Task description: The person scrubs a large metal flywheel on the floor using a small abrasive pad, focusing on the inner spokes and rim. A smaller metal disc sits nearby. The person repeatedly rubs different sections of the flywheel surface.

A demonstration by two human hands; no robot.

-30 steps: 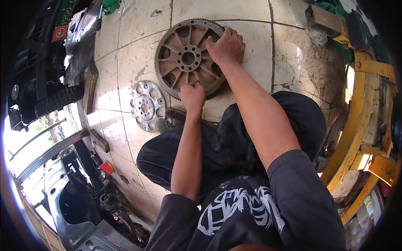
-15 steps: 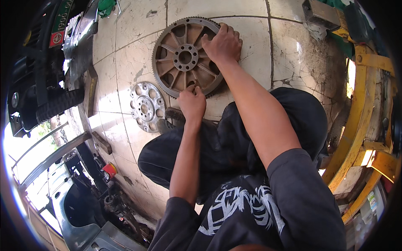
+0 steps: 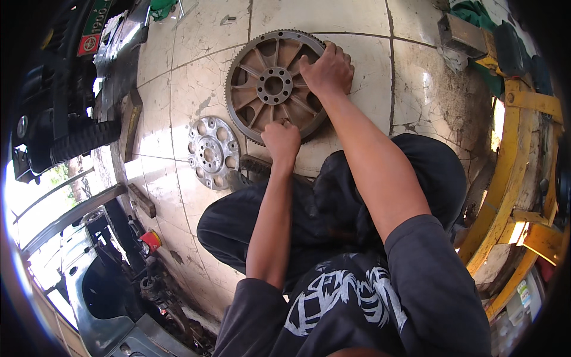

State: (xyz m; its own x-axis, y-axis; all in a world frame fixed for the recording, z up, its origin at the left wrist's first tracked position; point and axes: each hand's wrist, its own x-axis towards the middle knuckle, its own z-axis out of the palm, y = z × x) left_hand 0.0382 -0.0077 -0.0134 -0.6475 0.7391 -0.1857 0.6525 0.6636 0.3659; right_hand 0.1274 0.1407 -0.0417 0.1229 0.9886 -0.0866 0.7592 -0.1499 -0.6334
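Observation:
A large brown-grey flywheel [image 3: 250, 86] with a toothed rim and a spoked, bolt-holed hub lies in front of me on the tiles. My right hand [image 3: 328, 72] is closed over its right rim, thumb on the near face and fingers round the outer edge. At the lower rim my left hand [image 3: 282, 143] makes a fist, knuckles against the wheel; its fingertips are hidden. Left of the flywheel, apart from it, rests a thinner silver flexplate [image 3: 222, 149] with round holes.
Dark wood blocks [image 3: 143, 200] and a red-yellow can [image 3: 151, 240] sit at the left by vehicle parts. A yellow metal frame [image 3: 498, 178] stands along the right, with a box-shaped metal piece [image 3: 461, 35] at its far end. My bent knees flank the near floor.
The whole view has shifted slightly, so floor and wheel appear farther right. My left hand's fingers have curled in more at the lower rim. The right hand keeps its hold.

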